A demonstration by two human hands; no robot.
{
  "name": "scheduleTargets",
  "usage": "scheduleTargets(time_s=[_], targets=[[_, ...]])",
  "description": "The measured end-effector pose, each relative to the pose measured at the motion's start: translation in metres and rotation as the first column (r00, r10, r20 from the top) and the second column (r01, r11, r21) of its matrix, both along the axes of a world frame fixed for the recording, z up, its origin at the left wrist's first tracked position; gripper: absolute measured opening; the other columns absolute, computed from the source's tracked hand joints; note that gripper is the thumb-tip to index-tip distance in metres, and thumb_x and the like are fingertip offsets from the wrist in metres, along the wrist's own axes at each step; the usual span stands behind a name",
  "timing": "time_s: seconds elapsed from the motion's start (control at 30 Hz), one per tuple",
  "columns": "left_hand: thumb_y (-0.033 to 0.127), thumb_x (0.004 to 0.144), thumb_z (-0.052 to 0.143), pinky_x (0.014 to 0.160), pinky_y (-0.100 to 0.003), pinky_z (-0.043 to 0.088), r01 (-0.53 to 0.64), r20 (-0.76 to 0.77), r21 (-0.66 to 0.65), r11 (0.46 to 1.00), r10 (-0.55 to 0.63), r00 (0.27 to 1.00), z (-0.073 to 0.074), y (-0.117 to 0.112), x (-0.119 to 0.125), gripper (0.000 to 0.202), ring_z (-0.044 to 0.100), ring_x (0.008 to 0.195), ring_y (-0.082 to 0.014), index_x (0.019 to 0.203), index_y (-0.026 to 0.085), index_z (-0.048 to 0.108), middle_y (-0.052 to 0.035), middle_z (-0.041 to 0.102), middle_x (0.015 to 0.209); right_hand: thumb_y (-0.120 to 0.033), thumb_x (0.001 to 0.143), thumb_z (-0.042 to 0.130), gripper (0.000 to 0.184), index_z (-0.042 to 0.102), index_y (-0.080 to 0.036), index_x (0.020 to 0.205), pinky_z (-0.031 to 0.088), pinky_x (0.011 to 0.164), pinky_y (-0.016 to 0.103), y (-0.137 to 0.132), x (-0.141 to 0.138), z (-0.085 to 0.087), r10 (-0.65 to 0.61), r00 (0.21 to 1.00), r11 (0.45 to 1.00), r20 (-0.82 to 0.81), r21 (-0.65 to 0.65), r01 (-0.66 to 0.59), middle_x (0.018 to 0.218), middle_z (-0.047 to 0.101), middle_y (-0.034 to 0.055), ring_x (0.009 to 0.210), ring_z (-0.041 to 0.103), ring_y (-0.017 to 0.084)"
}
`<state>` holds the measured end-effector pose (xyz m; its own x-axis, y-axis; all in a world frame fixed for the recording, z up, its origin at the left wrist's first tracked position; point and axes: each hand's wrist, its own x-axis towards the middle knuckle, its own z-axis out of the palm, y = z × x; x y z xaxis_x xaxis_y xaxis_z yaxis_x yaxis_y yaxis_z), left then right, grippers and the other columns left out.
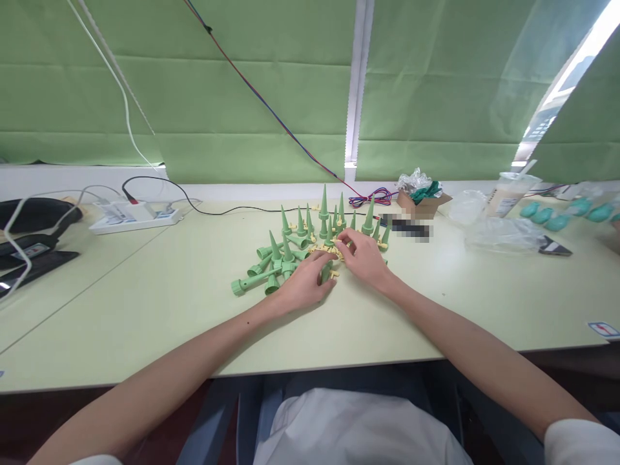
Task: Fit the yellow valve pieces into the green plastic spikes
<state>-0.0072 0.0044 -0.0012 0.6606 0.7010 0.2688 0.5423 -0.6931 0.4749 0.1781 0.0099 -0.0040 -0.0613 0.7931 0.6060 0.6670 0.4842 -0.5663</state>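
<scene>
At the near edge of a cluster of green plastic spikes, my left hand (305,282) curls its fingers around a green spike piece (326,272), mostly hidden by the hand. My right hand (363,256) is close beside it, thumb and fingers pinched on a small yellow plastic valve (336,242). Other yellow valves (320,249) are heaped just beyond my fingers, and one yellow valve (334,274) shows by my left fingertips. Several green spikes stand upright, such as the tall spike (324,205) behind. Another spike (256,280) lies on its side to the left.
The pale table (159,316) runs to a wall with green blinds. A white power strip (135,218) and black devices are at left. To the right are a cardboard box (422,205), a plastic cup (506,194), clear bags and turquoise bulb-shaped items (557,221). Cables cross the back.
</scene>
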Motion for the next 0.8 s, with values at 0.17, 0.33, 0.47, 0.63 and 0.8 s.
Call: scheduleTargets(time_s=[0.17,0.33,0.47,0.63,0.8], targets=[[0.020,0.087,0.054,0.076,-0.035,0.051,0.026,-0.020,0.045,0.999,-0.025,0.999,-0.002,0.002,-0.002,0.030,0.061,0.080,-0.0186,0.117,0.020,0.057,-0.0091,0.058,0.120,-0.028,0.093,0.052,0.011,0.057,-0.020,0.088,0.040,0.064,0.028,0.000,0.000,-0.001,0.006,1.000,1.000,0.008,-0.002,-0.006,0.083,0.066,0.0017,0.059,0.052,0.014],[0.017,0.089,0.050,0.076,-0.034,0.051,0.039,0.017,0.052,0.998,-0.039,0.999,-0.003,0.003,-0.003,0.031,0.058,0.076,-0.0160,0.120,0.022,0.055,-0.0075,0.056,0.121,-0.028,0.093,0.051,0.012,0.057,-0.020,0.087,0.041,0.065,0.028,0.001,0.000,-0.001,0.014,1.000,1.000,-0.003,0.001,-0.014,0.083,0.066,0.0020,0.060,0.053,0.014],[0.019,0.092,0.048,0.069,-0.032,0.051,-0.048,0.121,0.045,0.998,0.043,0.992,-0.001,0.007,-0.004,0.029,0.053,0.063,-0.0106,0.120,0.023,0.054,-0.0070,0.053,0.121,-0.029,0.093,0.052,0.012,0.058,-0.020,0.088,0.041,0.065,0.028,0.001,0.000,0.000,0.021,1.000,1.000,-0.012,0.011,-0.021,0.083,0.066,0.0025,0.061,0.054,0.014],[0.023,0.092,0.053,0.067,-0.032,0.052,-0.221,0.279,0.034,0.975,0.203,0.939,0.001,0.014,-0.006,0.027,0.052,0.057,-0.0069,0.119,0.022,0.054,-0.0071,0.051,0.122,-0.029,0.093,0.051,0.013,0.058,-0.020,0.088,0.040,0.061,0.027,-0.002,-0.001,0.003,0.054,0.998,0.999,-0.017,-0.006,-0.054,0.082,0.065,0.0030,0.060,0.054,0.014],[0.024,0.091,0.055,0.065,-0.031,0.052,-0.254,0.323,0.006,0.967,0.239,0.916,0.002,0.015,-0.006,0.026,0.052,0.056,-0.0063,0.118,0.023,0.055,-0.0077,0.050,0.125,-0.028,0.092,0.052,0.012,0.058,-0.020,0.088,0.041,0.061,0.027,-0.004,-0.002,0.003,0.093,0.995,0.995,-0.030,-0.014,-0.094,0.082,0.065,0.0027,0.061,0.054,0.014]])
